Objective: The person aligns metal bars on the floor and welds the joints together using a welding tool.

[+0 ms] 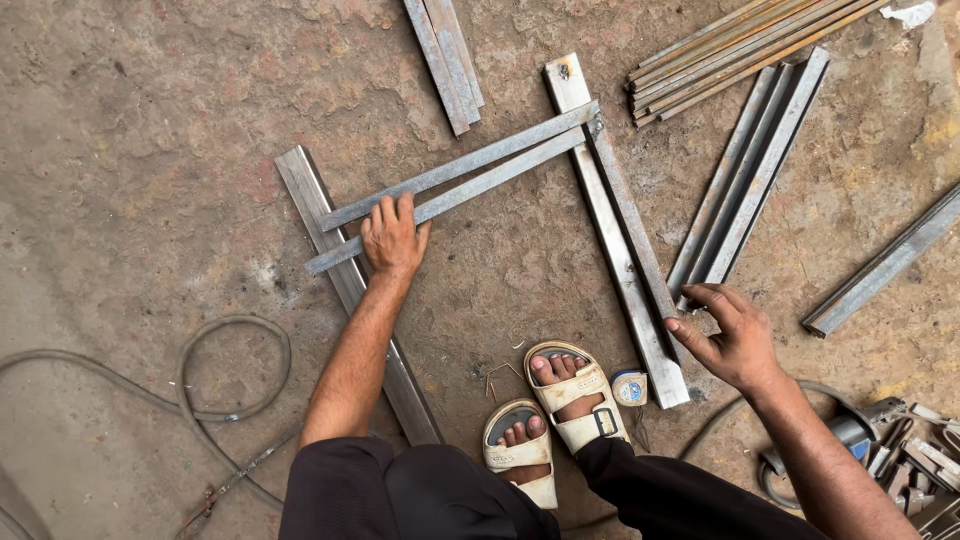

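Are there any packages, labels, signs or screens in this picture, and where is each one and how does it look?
Tape measure: on the floor beside the sandalled foot, small, rounded, pale case with a round blue-and-yellow label on its face.
Sandals: cream straps with small printed marks, too small to make out.
No packages, signs or screens show.
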